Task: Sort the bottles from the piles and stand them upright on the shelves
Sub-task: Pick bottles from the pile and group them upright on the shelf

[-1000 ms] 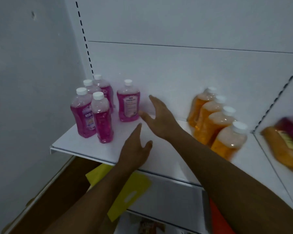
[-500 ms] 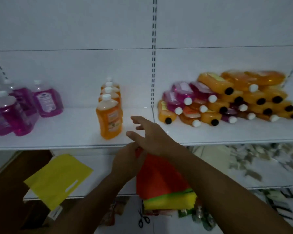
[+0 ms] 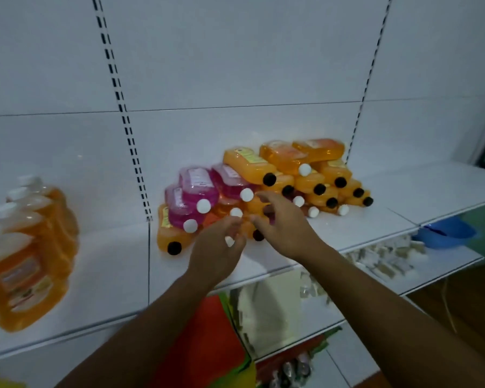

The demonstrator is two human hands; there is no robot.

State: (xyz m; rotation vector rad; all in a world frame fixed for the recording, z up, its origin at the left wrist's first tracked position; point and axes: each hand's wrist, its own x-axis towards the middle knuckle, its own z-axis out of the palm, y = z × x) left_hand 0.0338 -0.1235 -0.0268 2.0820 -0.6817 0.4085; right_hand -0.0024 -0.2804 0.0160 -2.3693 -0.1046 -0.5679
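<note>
the pile of bottles (image 3: pixel 263 189) lay on its side on the white shelf (image 3: pixel 109 275), pink bottles on the left, orange on the right, caps facing near. both hands were at its near edge: the left hand (image 3: pixel 216 250) with fingers curled at a white cap (image 3: pixel 229 241), its grip unclear through blur, the right hand (image 3: pixel 286 225) with fingers apart and bent, holding nothing. a row of upright orange bottles (image 3: pixel 25 253) stood far left.

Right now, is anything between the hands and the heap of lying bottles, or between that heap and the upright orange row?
Nothing visible. The left hand and right hand are already at the front of the pile of orange and pink plastic bottles. Bare white shelf lies between it and the standing orange bottles.
</note>
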